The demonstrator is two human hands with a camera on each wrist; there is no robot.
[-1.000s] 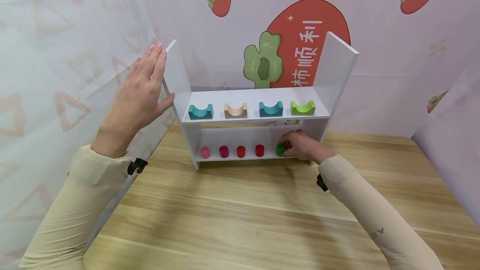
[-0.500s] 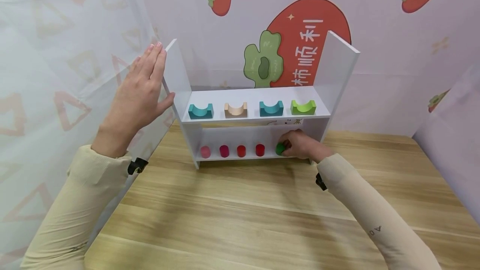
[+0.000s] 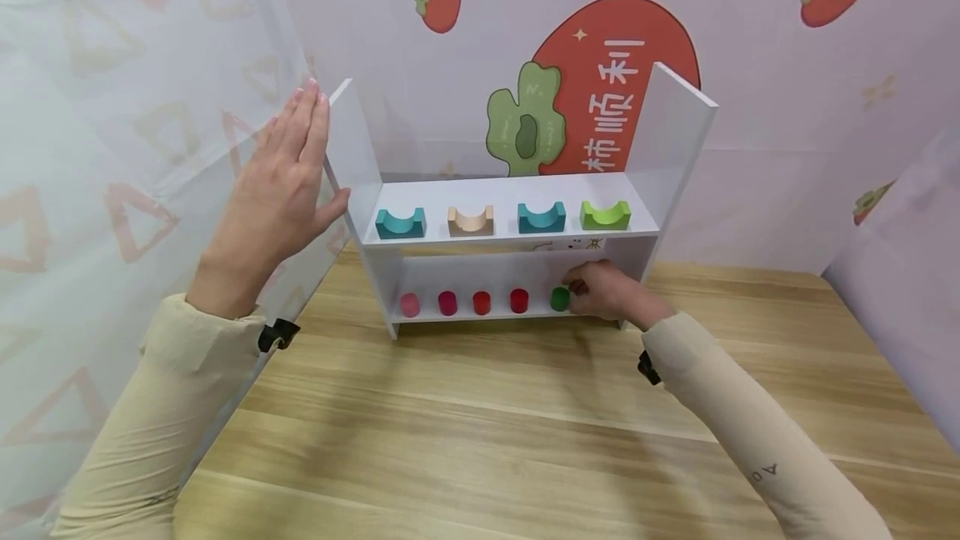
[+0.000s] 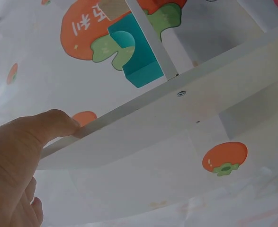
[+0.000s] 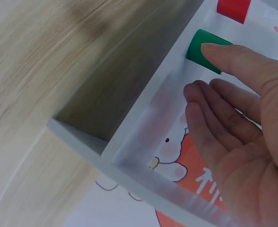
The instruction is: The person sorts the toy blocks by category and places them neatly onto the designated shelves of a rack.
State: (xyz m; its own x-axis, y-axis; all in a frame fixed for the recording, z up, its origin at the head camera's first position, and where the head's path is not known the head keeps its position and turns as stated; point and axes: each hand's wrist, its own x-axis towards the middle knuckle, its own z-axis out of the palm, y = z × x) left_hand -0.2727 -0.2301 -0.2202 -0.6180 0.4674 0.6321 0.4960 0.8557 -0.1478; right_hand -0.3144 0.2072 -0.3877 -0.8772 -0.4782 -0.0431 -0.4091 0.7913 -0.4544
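Observation:
A white two-tier shelf (image 3: pixel 480 244) stands on the table. My left hand (image 3: pixel 273 177) lies against its left side panel, fingers straight; in the left wrist view the thumb (image 4: pixel 58 124) rests on the panel's edge. On the lower tier, a green cylinder block (image 3: pixel 560 299) stands at the right end of a row. Beside it is my right hand (image 3: pixel 600 288), its fingers loosely bent and apart from the block. In the right wrist view the thumb overlaps the green block; whether it touches cannot be told. Left of it stand a red cylinder (image 3: pixel 519 301) and several pink and red ones.
On the upper tier sit arch-cut blocks: two teal, a beige one (image 3: pixel 471 222) and a lime green one (image 3: pixel 606 216). The shelf's right side panel (image 3: pixel 671 148) rises high. Wooden tabletop (image 3: pixel 480 423) lies in front, and a printed cloth hangs behind.
My right hand has let go of the green cylinder and shifted slightly right, so more of the block shows. The left hand stays against the panel.

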